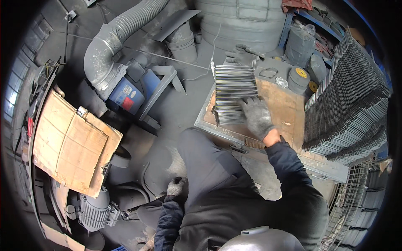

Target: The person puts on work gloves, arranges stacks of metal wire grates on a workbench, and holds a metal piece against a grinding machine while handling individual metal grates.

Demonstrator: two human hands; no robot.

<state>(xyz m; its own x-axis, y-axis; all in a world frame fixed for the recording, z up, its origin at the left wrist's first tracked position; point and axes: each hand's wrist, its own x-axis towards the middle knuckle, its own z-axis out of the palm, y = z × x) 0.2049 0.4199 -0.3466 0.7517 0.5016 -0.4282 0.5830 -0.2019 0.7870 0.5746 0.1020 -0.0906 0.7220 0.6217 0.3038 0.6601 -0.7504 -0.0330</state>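
Note:
My right hand (256,117), in a grey work glove, lies on the right side of a row of thin metal pieces (235,79). Its fingers are stretched out and touch the edges of the pieces. The row stands on a brown board (284,102) on top of a metal-edged workbench. My left hand (176,186), gloved too, is low beside my left thigh, away from the bench. Its fingers look curled in; whatever they may hold is hidden.
A tall stack of metal wire grids (347,100) stands right of the board. Spare gloves (243,54) and yellow-centred discs (300,74) lie at the back. Leftward are a blue machine (130,94) with a ribbed duct (125,27), cardboard (75,140) and a motor (95,211).

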